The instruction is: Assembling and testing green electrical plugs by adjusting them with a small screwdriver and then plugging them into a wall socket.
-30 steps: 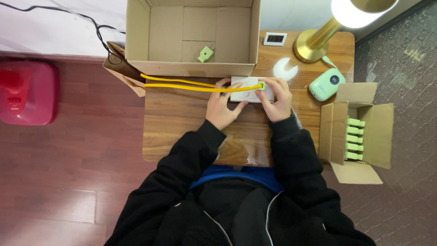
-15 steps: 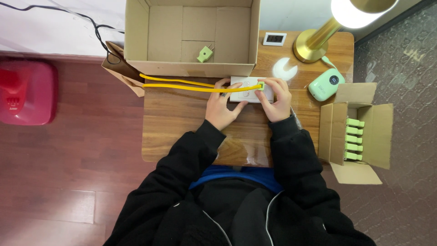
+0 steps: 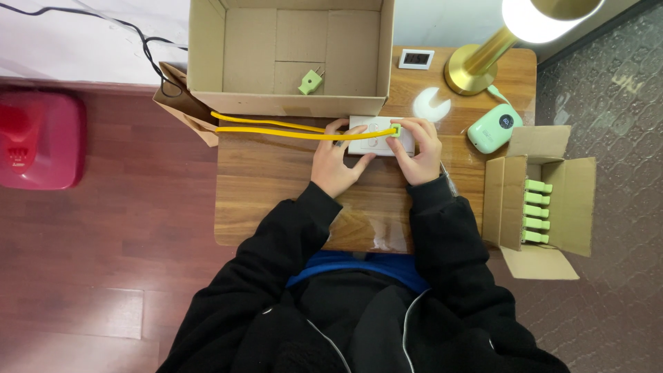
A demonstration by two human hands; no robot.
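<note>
- Head view: I see almost nothing changed over the last second; both hands stay planted on the white socket block [image 3: 376, 135] near the table's [image 3: 276, 207] far edge, just in front of the big open carton [image 3: 286, 55].
- My left hand [image 3: 337, 160] grasps the block's near-left side, fingers curled on it.
- My right hand [image 3: 416, 148] pinches the green plug [image 3: 396, 130] of the yellow cable [image 3: 276, 129] against the block; how deep it sits, I cannot tell.
- I judge the plugging step unfinished, held mid-press.
- A loose green plug [image 3: 310, 81] lies inside the carton; more fill the small box [image 3: 539, 200] off the right edge.
</note>
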